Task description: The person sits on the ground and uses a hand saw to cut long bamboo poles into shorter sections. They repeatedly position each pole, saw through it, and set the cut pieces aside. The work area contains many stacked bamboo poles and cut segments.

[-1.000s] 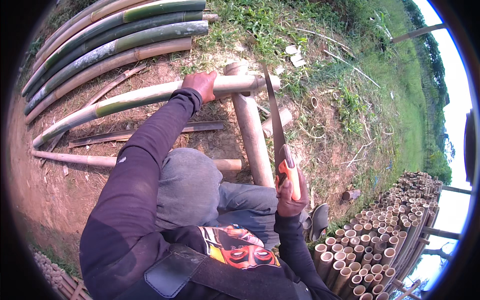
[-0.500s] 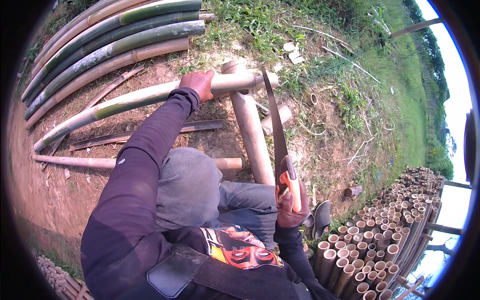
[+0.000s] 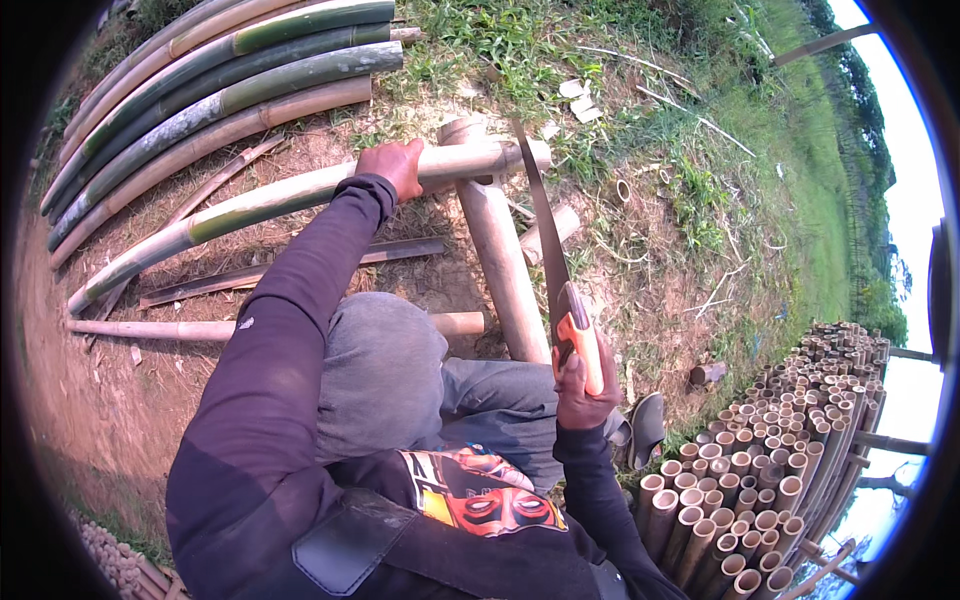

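Observation:
A long pale bamboo pole (image 3: 270,207) runs from the lower left up to a wooden post (image 3: 497,260), where its right end rests on the post's top. My left hand (image 3: 393,168) is wrapped over the pole, a little left of the post. In my right hand (image 3: 586,392) is a handsaw (image 3: 550,235) with an orange and black handle. Its dark blade points away from me and lies against the pole close to its right end. Whether the teeth have cut in cannot be made out.
Several thick bamboo poles (image 3: 230,95) lie side by side at the far left. Cut bamboo tubes (image 3: 720,500) stand packed at the lower right. Another pole (image 3: 190,328) and a split strip (image 3: 290,272) lie on the ground near my knee. Grass grows beyond the post.
The saw has shifted slightly away from me along its length, my right hand moving with it. My left hand keeps its grip on the pole. The whole view has shifted a little.

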The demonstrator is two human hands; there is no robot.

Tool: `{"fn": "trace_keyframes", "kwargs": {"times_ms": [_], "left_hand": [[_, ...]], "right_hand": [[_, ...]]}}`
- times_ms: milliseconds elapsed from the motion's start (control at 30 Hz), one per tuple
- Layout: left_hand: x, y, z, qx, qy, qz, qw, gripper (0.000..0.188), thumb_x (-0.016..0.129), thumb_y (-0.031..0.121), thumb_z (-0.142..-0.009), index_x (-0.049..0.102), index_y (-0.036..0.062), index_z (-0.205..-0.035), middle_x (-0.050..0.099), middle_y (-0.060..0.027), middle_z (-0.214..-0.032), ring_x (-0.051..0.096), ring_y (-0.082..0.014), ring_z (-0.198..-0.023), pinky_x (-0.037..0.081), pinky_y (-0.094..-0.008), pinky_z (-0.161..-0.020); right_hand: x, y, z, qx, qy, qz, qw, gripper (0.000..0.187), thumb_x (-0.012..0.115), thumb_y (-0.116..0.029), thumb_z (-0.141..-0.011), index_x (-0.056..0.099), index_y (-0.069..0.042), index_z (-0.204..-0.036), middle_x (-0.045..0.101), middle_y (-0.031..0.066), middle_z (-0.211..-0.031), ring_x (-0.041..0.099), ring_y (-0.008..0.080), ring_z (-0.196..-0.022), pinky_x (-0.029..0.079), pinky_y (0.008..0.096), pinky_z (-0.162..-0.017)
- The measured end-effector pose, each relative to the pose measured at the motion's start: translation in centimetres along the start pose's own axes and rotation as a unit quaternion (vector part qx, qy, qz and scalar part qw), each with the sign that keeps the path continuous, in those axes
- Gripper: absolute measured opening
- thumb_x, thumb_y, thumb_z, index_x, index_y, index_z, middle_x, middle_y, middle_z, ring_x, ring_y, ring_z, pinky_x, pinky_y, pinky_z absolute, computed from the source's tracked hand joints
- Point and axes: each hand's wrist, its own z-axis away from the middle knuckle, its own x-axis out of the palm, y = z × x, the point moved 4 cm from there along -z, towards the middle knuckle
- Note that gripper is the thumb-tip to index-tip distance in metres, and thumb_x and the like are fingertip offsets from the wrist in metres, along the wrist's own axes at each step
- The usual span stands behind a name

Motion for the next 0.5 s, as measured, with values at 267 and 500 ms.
{"fn": "trace_keyframes", "kwargs": {"times_ms": [267, 500], "left_hand": [[-0.4, 0.2, 0.1, -0.009, -0.017, 0.007, 1.000, 0.058, 0.089, 0.034, -0.080, 0.063, 0.0130, -0.128, 0.077, -0.0144, -0.115, 0.075, -0.0347, -0.111, 0.060, -0.0472, -0.095], [-0.6, -0.4, -0.8, 0.001, -0.075, 0.026, 0.997, 0.069, 0.090, 0.041, -0.075, 0.063, 0.0147, -0.133, 0.075, -0.0166, -0.122, 0.073, -0.0361, -0.116, 0.059, -0.0492, -0.098]], "right_hand": [[8.4, 3.6, -14.5, -0.007, 0.002, -0.003, 1.000, 0.042, 0.072, -0.015, -0.104, 0.064, 0.007, -0.138, 0.074, 0.0124, -0.120, 0.069, 0.0117, -0.103, 0.057, 0.0272, -0.087], [4.1, 3.5, -7.0, -0.055, 0.021, 0.051, 0.997, 0.045, 0.070, -0.012, -0.104, 0.061, 0.006, -0.143, 0.073, 0.0123, -0.120, 0.070, 0.0137, -0.097, 0.058, 0.0300, -0.085]]}}
